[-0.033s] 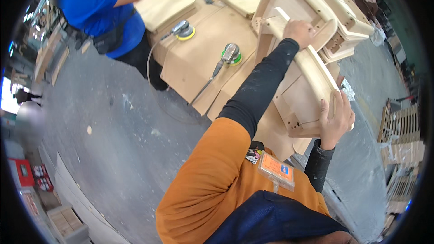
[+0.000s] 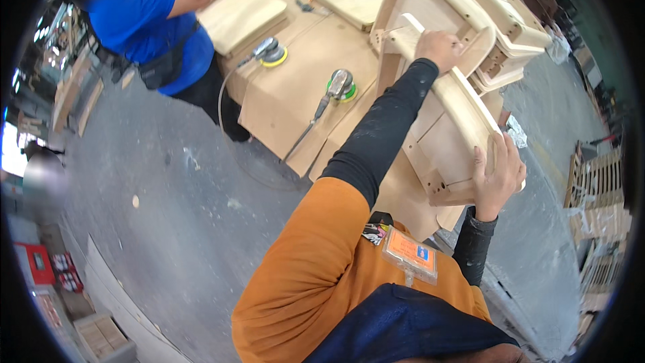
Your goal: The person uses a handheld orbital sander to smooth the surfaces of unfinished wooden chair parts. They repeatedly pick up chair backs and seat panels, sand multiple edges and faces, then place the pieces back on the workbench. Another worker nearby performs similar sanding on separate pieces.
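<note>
Gripping the curved rail (image 2: 459, 111) of the wooden frame (image 2: 422, 165), the left hand (image 2: 440, 50) is clasping the rail's far part in a near-fist; how far its fingertips are wrapping beneath cannot be told. The right hand (image 2: 499, 171) is holding the rail's near end in a part-open grip — thumb lying on the inner side, fingers spreading over the outer side. The rail's long axis is running from far left to near right, passing beneath both hands, so the frame's panel (image 2: 440, 140) is lying to the left of the right hand and on the body side of the left. The right hand is sitting nearer the body, its fingers pointing away; the left arm (image 2: 390, 131) is reaching diagonally across, nearly straight, back of the hand facing up. Beyond the left hand, a second wooden frame (image 2: 437, 0) is standing. To the left, a green-rimmed sander (image 2: 342, 86) and a yellow-rimmed sander (image 2: 272, 54) are resting on the brown-covered table (image 2: 269, 107) — well apart from both hands — and a co-worker (image 2: 138, 20) in blue is standing at its left side.
</note>
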A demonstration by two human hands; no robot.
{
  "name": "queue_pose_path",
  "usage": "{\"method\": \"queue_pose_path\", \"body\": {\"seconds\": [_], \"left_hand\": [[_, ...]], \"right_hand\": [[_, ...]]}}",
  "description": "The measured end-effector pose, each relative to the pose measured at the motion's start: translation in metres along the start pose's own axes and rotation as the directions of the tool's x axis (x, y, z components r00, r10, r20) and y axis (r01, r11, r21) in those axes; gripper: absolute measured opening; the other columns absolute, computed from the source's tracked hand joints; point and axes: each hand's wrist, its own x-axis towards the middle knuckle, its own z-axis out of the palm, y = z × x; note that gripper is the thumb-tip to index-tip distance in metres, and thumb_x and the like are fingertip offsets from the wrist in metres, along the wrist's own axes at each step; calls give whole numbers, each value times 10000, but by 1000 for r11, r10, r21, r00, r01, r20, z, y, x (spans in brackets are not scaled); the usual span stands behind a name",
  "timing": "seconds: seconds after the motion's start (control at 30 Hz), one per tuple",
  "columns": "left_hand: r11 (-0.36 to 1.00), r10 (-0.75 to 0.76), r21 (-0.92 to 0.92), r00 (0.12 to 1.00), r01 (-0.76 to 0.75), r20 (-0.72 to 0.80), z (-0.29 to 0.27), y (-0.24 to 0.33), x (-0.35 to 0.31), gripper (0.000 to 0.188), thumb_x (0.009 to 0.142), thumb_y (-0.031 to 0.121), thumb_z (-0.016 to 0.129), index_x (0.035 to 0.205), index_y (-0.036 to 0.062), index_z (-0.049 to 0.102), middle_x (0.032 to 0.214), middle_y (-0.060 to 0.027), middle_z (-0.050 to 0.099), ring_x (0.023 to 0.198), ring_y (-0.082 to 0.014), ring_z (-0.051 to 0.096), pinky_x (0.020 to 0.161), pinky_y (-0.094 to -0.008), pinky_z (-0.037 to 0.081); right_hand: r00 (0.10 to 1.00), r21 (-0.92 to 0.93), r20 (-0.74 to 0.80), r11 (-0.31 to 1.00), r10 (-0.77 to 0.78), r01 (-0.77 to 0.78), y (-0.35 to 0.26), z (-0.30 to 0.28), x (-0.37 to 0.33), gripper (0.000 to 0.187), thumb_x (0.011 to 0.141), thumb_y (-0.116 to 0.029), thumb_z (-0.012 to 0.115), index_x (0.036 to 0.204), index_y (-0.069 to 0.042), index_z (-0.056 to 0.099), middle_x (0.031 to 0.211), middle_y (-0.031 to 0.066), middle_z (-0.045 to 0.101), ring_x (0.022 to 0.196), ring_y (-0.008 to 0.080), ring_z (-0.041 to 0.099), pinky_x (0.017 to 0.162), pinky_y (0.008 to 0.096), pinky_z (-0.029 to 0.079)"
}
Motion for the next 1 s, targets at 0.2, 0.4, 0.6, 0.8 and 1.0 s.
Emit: {"method": "queue_pose_path", "body": {"seconds": [0.2, 0.4, 0.6, 0.8, 1.0], "left_hand": [[999, 39, -13, 999, -39, 27, -2, 4, 10, 211, 848, 267, 623, 852, 95, 745, 802, -144, 696, 762, -331, 672, 737, -410, 527], [995, -51, -84, 994, 59, 101, 1, 1, 12, 228, 827, 273, 620, 849, 82, 742, 822, -165, 690, 793, -364, 663, 771, -428, 524], [994, -35, -95, 993, 46, 111, 2, 2, 12, 243, 862, 264, 625, 901, 52, 737, 841, -183, 692, 800, -360, 672, 767, -416, 525], [991, -72, -93, 976, 93, 204, -2, 13, 14, 253, 885, 266, 626, 932, 43, 735, 695, -124, 690, 646, -250, 682, 663, -355, 519], [992, -93, -57, 968, 109, 231, -3, 25, 16, 255, 900, 264, 612, 933, 44, 736, 641, -77, 685, 598, -194, 672, 638, -328, 511]], "right_hand": [[999, 25, 1, 998, 49, -49, 3, 2, 2, 440, 794, -334, 750, 1152, -102, 640, 1219, 100, 601, 1150, 254, 541, 963, 412, 352], [998, 55, -23, 997, 63, -62, 7, 2, 2, 440, 770, -329, 762, 1125, -96, 647, 1216, 108, 598, 1142, 263, 539, 976, 436, 347], [995, 66, -19, 993, 95, -93, 10, 2, -2, 443, 770, -363, 749, 1104, -90, 652, 1225, 120, 593, 1136, 266, 541, 979, 454, 339], [990, 135, -4, 981, 141, -139, 15, 2, -6, 400, 764, -332, 760, 1063, -84, 666, 1234, 131, 587, 1147, 285, 535, 975, 446, 328], [988, 167, -10, 974, 156, -153, 21, 0, -6, 406, 752, -353, 765, 1041, -85, 668, 1231, 133, 586, 1154, 279, 527, 982, 442, 313]]}}
